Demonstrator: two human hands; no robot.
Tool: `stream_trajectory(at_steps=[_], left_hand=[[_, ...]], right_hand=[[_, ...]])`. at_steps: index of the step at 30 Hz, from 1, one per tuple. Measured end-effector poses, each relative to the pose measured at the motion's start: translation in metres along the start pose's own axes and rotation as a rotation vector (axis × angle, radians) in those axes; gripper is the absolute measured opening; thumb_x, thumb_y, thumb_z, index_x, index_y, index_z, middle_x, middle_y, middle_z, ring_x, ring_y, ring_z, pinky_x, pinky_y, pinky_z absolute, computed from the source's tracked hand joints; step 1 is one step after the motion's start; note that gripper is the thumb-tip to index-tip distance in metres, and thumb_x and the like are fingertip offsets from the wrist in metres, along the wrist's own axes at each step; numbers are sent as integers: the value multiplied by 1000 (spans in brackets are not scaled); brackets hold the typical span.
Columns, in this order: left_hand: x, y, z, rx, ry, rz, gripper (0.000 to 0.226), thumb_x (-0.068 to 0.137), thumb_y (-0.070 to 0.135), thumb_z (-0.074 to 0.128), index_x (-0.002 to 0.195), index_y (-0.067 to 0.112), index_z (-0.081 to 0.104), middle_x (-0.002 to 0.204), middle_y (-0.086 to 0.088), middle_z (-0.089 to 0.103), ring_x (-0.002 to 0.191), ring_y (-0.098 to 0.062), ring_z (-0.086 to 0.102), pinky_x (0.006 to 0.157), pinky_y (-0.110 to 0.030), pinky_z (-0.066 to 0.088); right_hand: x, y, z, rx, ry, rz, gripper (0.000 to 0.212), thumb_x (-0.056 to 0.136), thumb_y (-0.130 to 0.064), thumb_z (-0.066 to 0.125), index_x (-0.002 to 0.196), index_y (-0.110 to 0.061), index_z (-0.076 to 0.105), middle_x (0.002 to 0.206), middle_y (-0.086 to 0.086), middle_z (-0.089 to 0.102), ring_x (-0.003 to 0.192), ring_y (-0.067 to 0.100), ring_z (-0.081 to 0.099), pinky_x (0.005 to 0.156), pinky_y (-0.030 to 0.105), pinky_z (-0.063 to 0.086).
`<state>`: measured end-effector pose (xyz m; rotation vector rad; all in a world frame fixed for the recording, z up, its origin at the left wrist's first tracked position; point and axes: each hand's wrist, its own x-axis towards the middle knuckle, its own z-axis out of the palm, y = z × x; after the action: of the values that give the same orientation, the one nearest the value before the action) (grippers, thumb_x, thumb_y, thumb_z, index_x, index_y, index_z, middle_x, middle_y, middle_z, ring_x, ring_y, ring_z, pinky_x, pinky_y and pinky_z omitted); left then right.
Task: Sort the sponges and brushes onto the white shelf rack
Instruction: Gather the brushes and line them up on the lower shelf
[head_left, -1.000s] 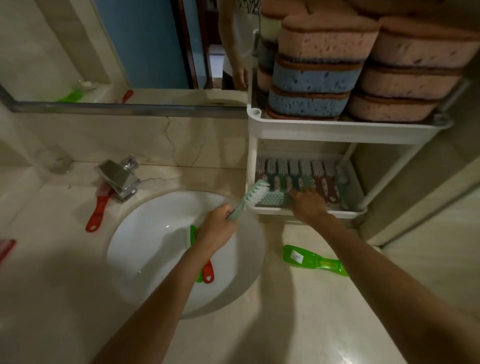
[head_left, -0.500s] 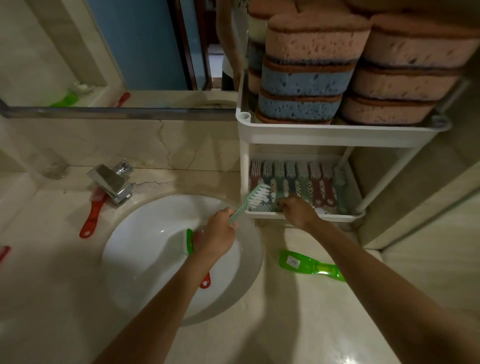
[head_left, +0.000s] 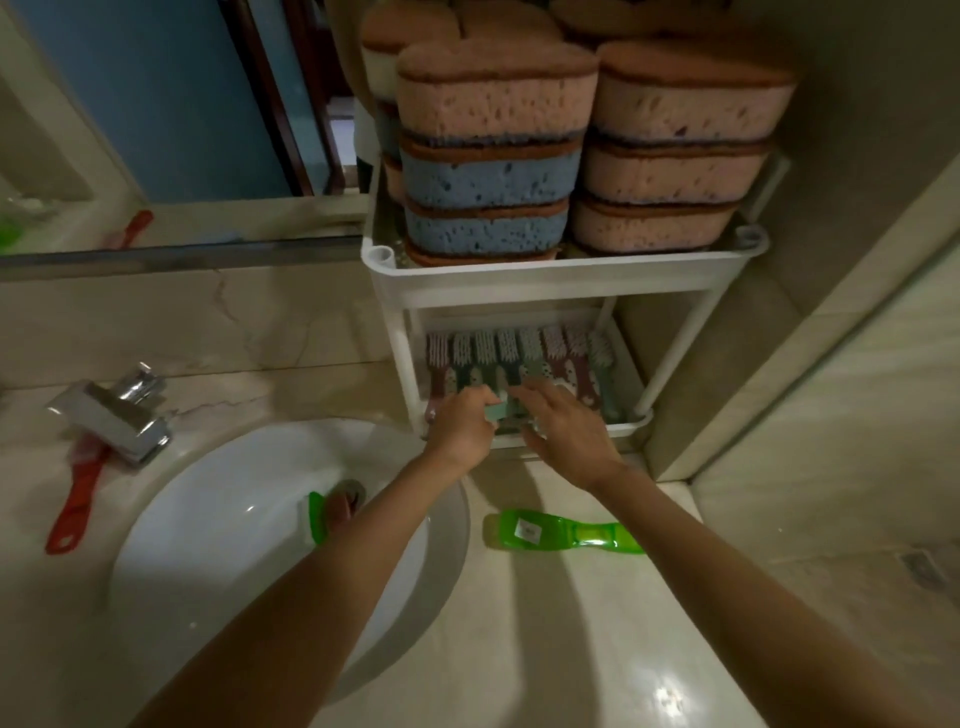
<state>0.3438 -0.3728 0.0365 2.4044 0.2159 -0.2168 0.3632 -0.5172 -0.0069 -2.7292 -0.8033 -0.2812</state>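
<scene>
**A brush goes into the lower tier of the rack**

A pale green brush (head_left: 496, 410) is pinched in the left hand (head_left: 460, 431), fingers closed around its handle, right at the near edge of the lower tier of the white shelf rack (head_left: 561, 278). Its long axis appears to run near-to-far, in line with the row of brushes (head_left: 519, 364) already lying there, bristle heads at the far end. The right hand (head_left: 563, 431) is just beside it to the right, fingers spread and loosely curled over the handles in the row; whether it grips anything cannot be told. The left hand is the one carrying, so the coming push looks to go straight away from the person into the gap between the hands.

Above, the upper tier is packed with stacked pink and blue sponges (head_left: 576, 150).

Still out: a bright green brush (head_left: 563, 535) on the counter near the right arm, a green and red one in the sink basin (head_left: 171, 545), and a red brush (head_left: 75, 499) far left by the tap (head_left: 111, 415).
</scene>
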Motion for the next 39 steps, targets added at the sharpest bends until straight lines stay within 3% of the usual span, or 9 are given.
stream_trajectory(at_steps=[3, 7, 10, 13, 18, 24, 33, 37, 39], left_hand=[[15, 9, 9, 8, -84, 42, 39, 89, -8, 43, 122, 8, 55, 130, -11, 56, 121, -25, 52, 99, -32, 42], [30, 6, 9, -86, -135, 26, 43, 91, -8, 40, 133, 3, 44, 129, -21, 55, 122, -35, 51, 95, -35, 43], [32, 2, 10, -84, -156, 15, 45, 89, -12, 39, 133, -2, 46, 126, -24, 57, 120, -37, 53, 95, -33, 42], [30, -6, 14, 5, -165, 29, 45, 91, -8, 38, 134, 2, 44, 135, -14, 54, 128, -27, 48, 93, -21, 34], [29, -21, 20, 118, -147, 35, 43, 94, -3, 34, 134, 10, 47, 135, -15, 53, 125, -29, 50, 100, -31, 38], [26, -31, 25, 227, -237, 98, 40, 99, 11, 31, 137, 13, 41, 134, -19, 53, 121, -32, 52, 101, -40, 42], [15, -30, 26, 100, -157, 123, 36, 99, 8, 32, 132, 8, 45, 126, -21, 58, 115, -31, 56, 96, -41, 46], [6, -33, 25, 13, -151, 138, 36, 97, 4, 33, 132, 5, 45, 130, -20, 56, 121, -30, 53, 101, -39, 43], [0, -34, 24, -36, -131, 143, 38, 96, 1, 32, 131, 4, 46, 133, -18, 54, 124, -28, 51, 104, -34, 41]], right_hand=[[3, 8, 1, -21, -54, 71, 32, 69, -2, 72, 100, -6, 66, 98, 18, 67, 81, 37, 67, 56, 36, 56], [1, 26, 1, -98, -164, 214, 42, 80, -5, 65, 122, -8, 59, 120, 25, 58, 100, 43, 62, 71, 46, 56], [3, 40, 3, -108, -305, 301, 35, 91, -11, 50, 125, -12, 55, 137, 20, 45, 110, 38, 57, 90, 47, 51], [7, 48, 2, -73, -357, 355, 31, 93, -15, 45, 121, -19, 59, 132, 15, 48, 110, 35, 56, 95, 46, 49], [10, 43, -1, -84, -413, 386, 37, 92, -13, 39, 123, -17, 58, 126, 16, 55, 112, 34, 55, 97, 43, 47], [7, 34, -9, -55, -361, 476, 33, 94, -21, 40, 114, -4, 61, 121, 19, 58, 111, 35, 57, 91, 39, 47], [-7, 26, -8, -107, -240, 415, 33, 95, -19, 38, 112, -4, 61, 122, 20, 57, 115, 34, 49, 93, 38, 42], [-13, 20, -8, -98, -183, 443, 30, 92, -16, 40, 107, -1, 62, 114, 22, 60, 108, 38, 52, 91, 43, 42], [-16, 15, -7, -102, -84, 443, 34, 83, -14, 38, 100, 2, 63, 101, 24, 62, 94, 40, 58, 84, 44, 47]])
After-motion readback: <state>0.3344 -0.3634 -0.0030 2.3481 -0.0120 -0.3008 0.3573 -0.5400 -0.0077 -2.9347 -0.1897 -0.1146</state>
